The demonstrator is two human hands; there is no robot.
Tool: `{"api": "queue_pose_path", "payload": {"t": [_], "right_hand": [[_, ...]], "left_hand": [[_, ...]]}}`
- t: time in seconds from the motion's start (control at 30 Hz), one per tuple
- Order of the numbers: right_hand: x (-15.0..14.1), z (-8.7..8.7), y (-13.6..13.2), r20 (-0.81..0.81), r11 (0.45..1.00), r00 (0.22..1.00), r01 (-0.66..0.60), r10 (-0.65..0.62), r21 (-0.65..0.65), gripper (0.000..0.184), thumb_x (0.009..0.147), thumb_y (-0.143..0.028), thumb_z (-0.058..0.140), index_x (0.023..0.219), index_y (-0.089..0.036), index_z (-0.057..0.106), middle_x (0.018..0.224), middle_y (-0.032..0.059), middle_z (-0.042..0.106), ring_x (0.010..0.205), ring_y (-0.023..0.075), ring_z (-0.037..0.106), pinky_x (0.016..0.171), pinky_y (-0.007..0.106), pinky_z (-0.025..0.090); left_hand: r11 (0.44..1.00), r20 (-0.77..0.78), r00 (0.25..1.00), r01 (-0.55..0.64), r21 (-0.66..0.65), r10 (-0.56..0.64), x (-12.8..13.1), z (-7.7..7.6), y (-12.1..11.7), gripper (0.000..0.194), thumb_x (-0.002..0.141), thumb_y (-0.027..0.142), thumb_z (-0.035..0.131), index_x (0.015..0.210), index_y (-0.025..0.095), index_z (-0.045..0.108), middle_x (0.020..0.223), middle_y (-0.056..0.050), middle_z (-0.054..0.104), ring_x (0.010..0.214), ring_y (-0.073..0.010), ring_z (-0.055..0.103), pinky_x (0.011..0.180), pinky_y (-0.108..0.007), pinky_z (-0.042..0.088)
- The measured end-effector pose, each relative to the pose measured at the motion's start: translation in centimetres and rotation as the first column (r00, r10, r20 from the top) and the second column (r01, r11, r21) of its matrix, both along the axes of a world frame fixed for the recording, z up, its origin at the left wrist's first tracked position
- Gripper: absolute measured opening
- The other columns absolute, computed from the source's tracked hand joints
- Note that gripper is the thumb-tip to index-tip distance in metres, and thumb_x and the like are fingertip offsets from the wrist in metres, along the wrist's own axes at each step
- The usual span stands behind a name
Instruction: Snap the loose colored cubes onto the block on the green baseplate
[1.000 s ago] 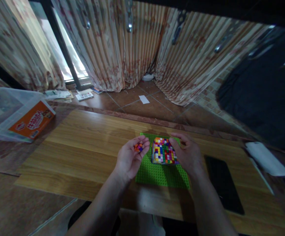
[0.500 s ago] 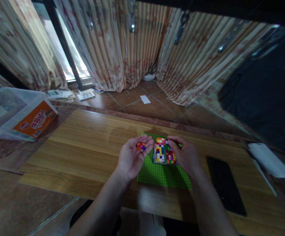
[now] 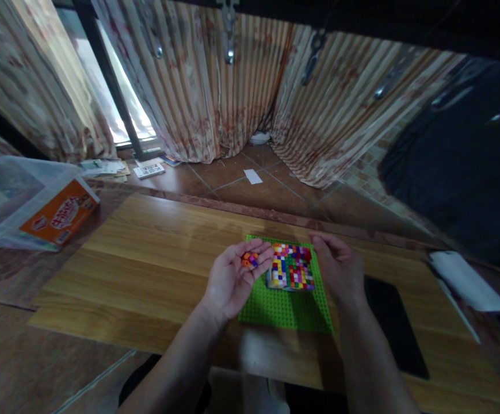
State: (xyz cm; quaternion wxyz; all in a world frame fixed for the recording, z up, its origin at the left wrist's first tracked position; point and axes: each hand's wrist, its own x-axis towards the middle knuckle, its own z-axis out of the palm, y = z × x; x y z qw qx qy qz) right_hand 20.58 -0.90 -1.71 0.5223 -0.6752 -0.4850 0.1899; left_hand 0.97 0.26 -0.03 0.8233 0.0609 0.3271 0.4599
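My left hand is palm up and cupped, holding several small orange and purple toy bricks. Its fingertips reach the left edge of a multicoloured block of small bricks. That block stands on a green studded baseplate, its top a mix of white, yellow, red, blue, green and pink. Just right of the block is my right hand, thumb and forefinger close together over the plate's right edge. Whether anything small sits between those fingertips cannot be made out.
The baseplate lies on a wooden table. A black phone-like slab lies right of my right forearm, and a white flat object is farther right. A clear plastic bin with an orange label stands left. Striped curtains hang beyond.
My right hand has drawn back to the right, off the block, uncovering its right side. The left hand stays nearly in place with the bricks in its palm.
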Motion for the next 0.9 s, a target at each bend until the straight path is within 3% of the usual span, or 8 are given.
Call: {"api": "queue_pose_path", "payload": {"t": [0.07,0.17,0.27,0.4,0.53,0.9], "right_hand": [[-0.8,0.5,-0.2,0.035,0.994,0.999,-0.030,0.026,0.106,0.018,0.085,-0.035,0.062,0.087,-0.022,0.074,0.088,0.0053,0.075,0.085,0.0210,0.068,0.081,0.038,0.053],[-2.3,0.7,-0.7,0.137,0.960,0.971,-0.220,0.197,0.176,0.013,0.087,-0.028,0.062,0.089,-0.026,0.075,0.099,0.0033,0.071,0.096,0.0198,0.066,0.088,0.038,0.051],[-3.6,0.7,-1.1,0.247,0.913,0.902,-0.391,0.355,0.113,0.017,0.091,-0.025,0.060,0.096,-0.031,0.074,0.113,0.0022,0.066,0.107,0.0194,0.062,0.094,0.040,0.049],[-4.3,0.9,-1.3,0.355,0.861,0.804,-0.509,0.477,-0.002,0.019,0.092,-0.024,0.060,0.103,-0.034,0.073,0.121,0.0023,0.062,0.115,0.0214,0.057,0.100,0.045,0.046],[-4.4,1.1,-1.3,0.386,0.830,0.751,-0.554,0.535,-0.073,0.022,0.093,-0.024,0.058,0.108,-0.033,0.071,0.125,0.0031,0.059,0.118,0.0221,0.054,0.102,0.047,0.044],[-4.2,1.3,-1.3,0.425,0.827,0.733,-0.558,0.532,-0.072,0.019,0.094,-0.024,0.057,0.105,-0.032,0.071,0.126,0.0042,0.058,0.117,0.0228,0.054,0.101,0.049,0.045]], "left_hand": [[1.000,0.017,1.000,0.020,0.004,-0.020,0.0,0.0,-0.1,0.029,0.092,0.023,0.044,0.096,0.005,0.067,0.102,-0.019,0.072,0.097,-0.0225,0.069,0.092,-0.034,0.053],[0.999,0.050,0.998,0.045,0.014,-0.045,0.0,0.1,-0.2,0.032,0.094,0.029,0.043,0.097,0.006,0.066,0.103,-0.018,0.071,0.095,-0.0221,0.069,0.091,-0.034,0.053],[0.998,0.084,0.995,0.060,0.027,-0.062,0.0,0.1,-0.3,0.033,0.096,0.030,0.043,0.096,0.007,0.067,0.094,-0.014,0.071,0.085,-0.0186,0.068,0.088,-0.033,0.053],[0.996,0.121,0.989,0.077,0.039,-0.082,0.0,0.1,-0.3,0.034,0.096,0.032,0.044,0.098,0.007,0.068,0.089,-0.011,0.069,0.079,-0.0151,0.064,0.085,-0.029,0.052],[0.992,0.143,0.983,0.110,0.069,-0.119,-0.1,0.0,-0.3,0.037,0.096,0.034,0.044,0.106,0.007,0.067,0.098,-0.015,0.070,0.089,-0.0176,0.065,0.083,-0.026,0.050],[0.991,0.170,0.977,0.124,0.055,-0.131,-0.2,0.3,-0.2,0.041,0.098,0.035,0.041,0.111,0.006,0.066,0.106,-0.017,0.070,0.094,-0.0185,0.066,0.085,-0.027,0.050]]}}
